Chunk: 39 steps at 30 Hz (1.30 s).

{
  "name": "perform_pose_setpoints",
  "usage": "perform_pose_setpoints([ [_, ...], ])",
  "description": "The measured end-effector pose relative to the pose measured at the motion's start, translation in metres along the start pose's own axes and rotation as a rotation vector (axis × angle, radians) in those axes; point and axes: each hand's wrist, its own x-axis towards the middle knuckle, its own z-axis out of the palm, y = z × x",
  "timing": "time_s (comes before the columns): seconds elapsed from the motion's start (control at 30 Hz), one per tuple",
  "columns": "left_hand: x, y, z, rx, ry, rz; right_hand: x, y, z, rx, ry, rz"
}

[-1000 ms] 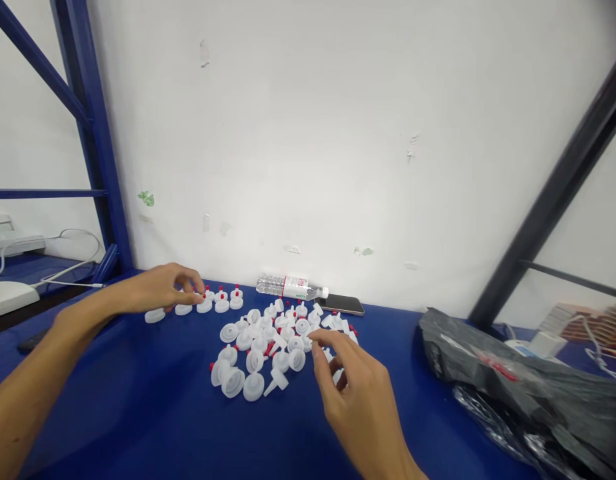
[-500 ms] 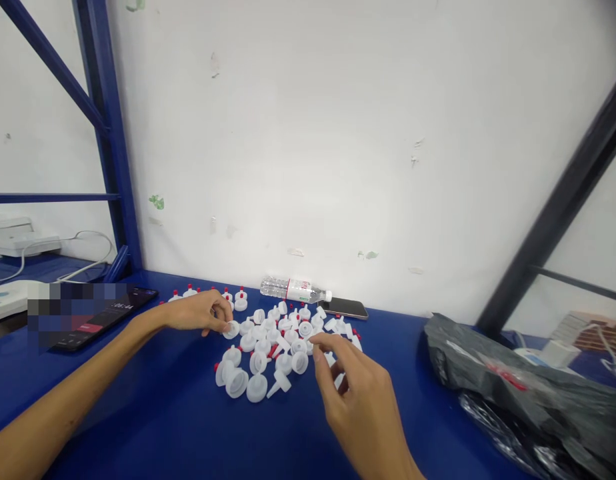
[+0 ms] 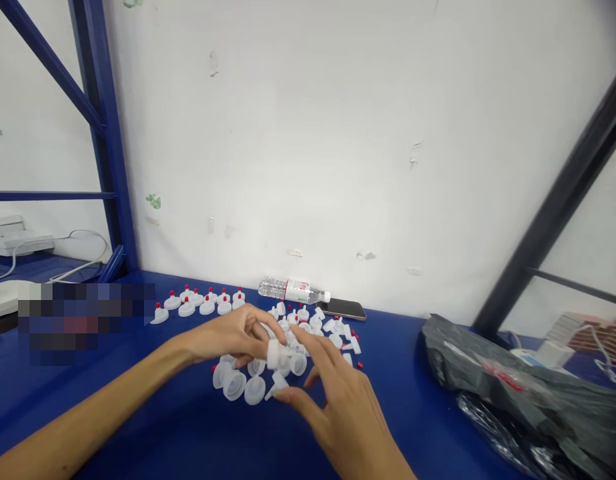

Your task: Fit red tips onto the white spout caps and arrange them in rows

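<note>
My left hand point(image 3: 238, 335) pinches a white plastic nozzle cap point(image 3: 273, 354) between thumb and fingers, its spout pointing right. My right hand point(image 3: 338, 393) is close by on the right, thumb and fingers spread around the spout side; I see nothing clearly held in it. Below and behind both hands lies a loose heap of white nozzle caps point(image 3: 255, 390), some showing wide threaded openings, others on their sides. Small red tips point(image 3: 359, 365) are scattered among them. The hands hide the middle of the heap.
Several white caps with red tips point(image 3: 187, 307) stand upright at the back left. A clear water bottle point(image 3: 297, 291) lies by the wall, with a phone point(image 3: 344, 308) beside it. A grey plastic bag point(image 3: 518, 380) lies at right. A blue post point(image 3: 108, 133) rises at left.
My left hand has moved right from the heap's left edge, carrying a nozzle cap. My right hand has shifted slightly left towards it, its thumb and fingers wider apart.
</note>
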Motion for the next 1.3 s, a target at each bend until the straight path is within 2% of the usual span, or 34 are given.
perform_pose_setpoints([
  [0.1,0.003,0.004,0.022,-0.010,-0.063,-0.012,0.000,0.000,0.000,-0.011,-0.027,-0.065],
  [0.2,-0.001,0.015,0.025,0.054,-0.049,-0.019,0.001,-0.001,-0.001,0.037,0.023,-0.088],
  [0.27,-0.005,0.023,0.016,0.154,0.012,-0.021,0.001,-0.001,-0.001,0.052,0.060,-0.080],
  [0.37,-0.018,0.025,-0.008,0.395,0.216,-0.040,0.000,0.000,0.000,0.034,0.101,-0.058],
  [0.43,-0.030,0.015,-0.023,0.557,0.362,-0.086,-0.001,0.001,0.001,0.018,0.106,-0.037],
  [0.53,-0.055,-0.012,-0.032,0.689,0.469,-0.181,-0.001,0.001,0.000,-0.004,0.112,-0.012],
  [0.67,-0.084,-0.041,-0.017,0.710,0.496,-0.252,-0.001,-0.001,-0.003,-0.020,0.105,-0.011],
  [0.77,-0.089,-0.049,-0.002,0.668,0.501,-0.274,0.000,-0.001,-0.004,-0.007,0.090,0.000],
  [0.87,-0.084,-0.050,0.005,0.679,0.520,-0.268,-0.001,0.000,-0.003,0.012,0.080,0.026],
  [1.03,-0.082,-0.051,0.009,0.726,0.580,-0.251,-0.001,0.001,0.000,-0.002,0.057,0.028],
  [1.17,-0.092,-0.049,0.011,0.705,0.763,-0.265,0.000,0.000,0.001,-0.019,0.046,0.031],
  [1.23,-0.095,-0.041,0.015,0.645,0.879,-0.242,-0.001,-0.001,0.002,-0.042,0.051,0.030],
  [1.3,-0.094,-0.029,0.025,0.563,0.912,-0.215,-0.001,-0.001,0.003,-0.070,0.061,0.025],
])
